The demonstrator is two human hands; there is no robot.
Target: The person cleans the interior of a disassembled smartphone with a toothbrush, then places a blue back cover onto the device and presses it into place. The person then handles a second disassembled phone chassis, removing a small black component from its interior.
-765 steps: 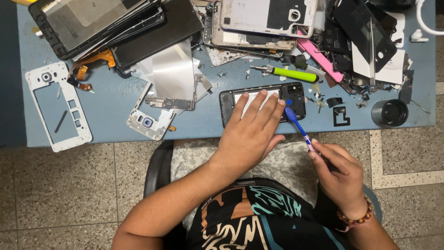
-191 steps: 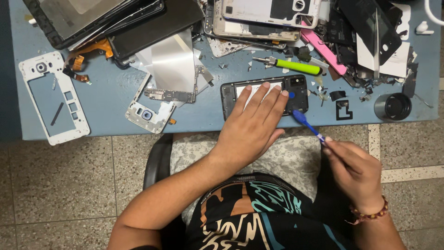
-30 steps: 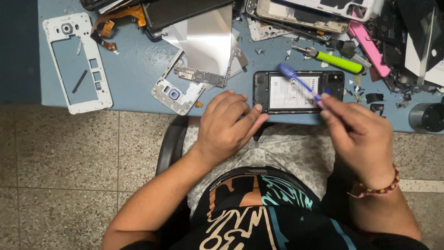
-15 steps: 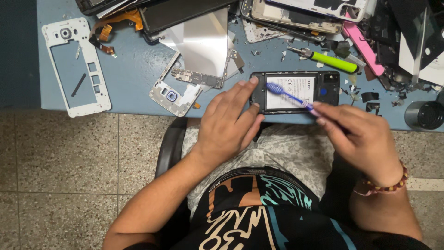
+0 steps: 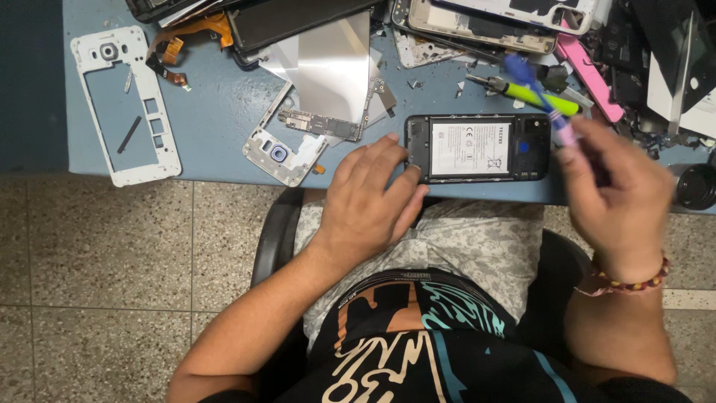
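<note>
An opened black phone [image 5: 477,148] lies back-up near the front edge of the blue table [image 5: 216,119], its white battery showing. My left hand [image 5: 369,201] rests at the phone's left end, fingertips touching its edge. My right hand [image 5: 619,198], blurred, is right of the phone and holds a blue-and-pink screwdriver [image 5: 541,97] whose tip points up and left, above the phone's top right corner.
A white phone frame [image 5: 127,104] lies at the far left. A second frame with a circuit board [image 5: 298,138] and a shiny metal sheet [image 5: 335,63] sit left of the phone. A green-handled tool [image 5: 533,93], a pink part [image 5: 585,63] and stacked phone parts crowd the back and right.
My right hand has lifted the screwdriver off the phone and swung it up and to the right. My left hand has slid off the phone to its left end.
</note>
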